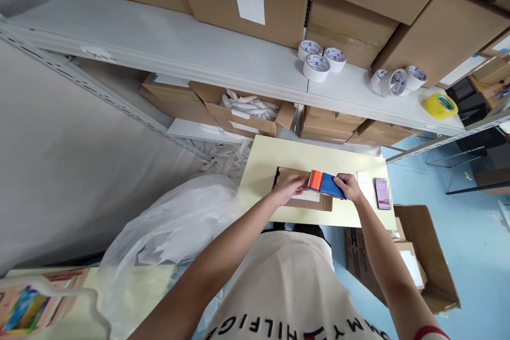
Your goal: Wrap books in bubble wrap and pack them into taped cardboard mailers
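A flat blue-and-orange item point(329, 184) is held level over the table, its orange end toward the left and with what looks like a toothed or spiral-bound edge; its exact kind I cannot tell. My right hand point(349, 187) grips the blue end, thumb on top. At the orange end, the fingers of my left hand point(291, 188) are closed at its edge. Beneath both lies a flat piece of brown cardboard point(325, 204) with a white sheet point(308, 196) on it, partly covered by my left hand.
The pale yellow table point(271, 151) also bears a phone point(383, 193) and white papers point(364, 183) at right. Behind it, a shelf point(223, 45) carries white tape rolls point(317, 67) and a yellow tape roll point(440, 105). An open carton point(426, 255) stands right; plastic sheeting point(175, 223) lies left.
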The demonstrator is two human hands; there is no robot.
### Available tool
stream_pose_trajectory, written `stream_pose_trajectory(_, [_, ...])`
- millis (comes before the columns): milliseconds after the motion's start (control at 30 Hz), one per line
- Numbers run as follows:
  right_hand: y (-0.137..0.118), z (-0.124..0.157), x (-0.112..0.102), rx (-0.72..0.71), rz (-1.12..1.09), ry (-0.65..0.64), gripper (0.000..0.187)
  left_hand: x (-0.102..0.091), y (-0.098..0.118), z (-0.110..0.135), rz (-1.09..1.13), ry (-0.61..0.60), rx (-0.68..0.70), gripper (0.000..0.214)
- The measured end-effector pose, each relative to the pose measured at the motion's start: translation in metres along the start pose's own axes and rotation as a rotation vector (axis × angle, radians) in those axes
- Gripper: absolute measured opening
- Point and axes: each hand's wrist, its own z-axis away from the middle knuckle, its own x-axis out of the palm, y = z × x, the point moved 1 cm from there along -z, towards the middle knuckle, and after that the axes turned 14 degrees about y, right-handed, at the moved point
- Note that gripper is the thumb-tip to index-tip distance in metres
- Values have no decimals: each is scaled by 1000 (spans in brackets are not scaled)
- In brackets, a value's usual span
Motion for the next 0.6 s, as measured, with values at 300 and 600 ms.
stream_pose_trajectory(300, [-22,6,-20,-106,206,4,54,-47,20,16,-162,276,211,28])
stream_pose_trajectory(600, [-19,13,-20,-80,542,-55,52,-115,-19,1,-383,447,188,30])
